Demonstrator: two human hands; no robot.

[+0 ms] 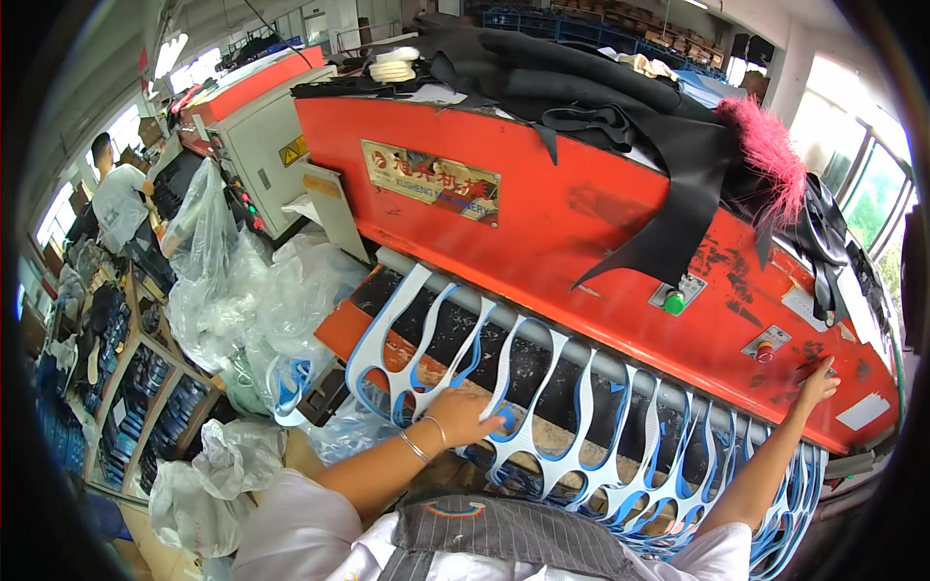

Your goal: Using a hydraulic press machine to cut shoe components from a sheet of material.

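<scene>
A long white-and-blue sheet (544, 455), with rows of rounded openings cut through it, hangs along a grey bar (518, 322) on the front of a red machine (581, 228). My left hand (459, 416), with bracelets at the wrist, is closed on a white strip of this sheet near its left end. Some of the fingers are hidden. My right arm reaches out to the right. At its end, my right hand (819, 384) rests against the machine's red front with fingers stretched upward, holding nothing. Left of that hand sits a red push button (765, 352); farther left is a green one (673, 302).
Black sheet material (668, 184) and a pink fibre bundle (765, 145) lie over the machine top. Clear plastic bags (257, 290) crowd the left side, near a grey control cabinet (254, 160). Shelves (160, 407) hold blue pieces. Another person (121, 203) stands farther back left.
</scene>
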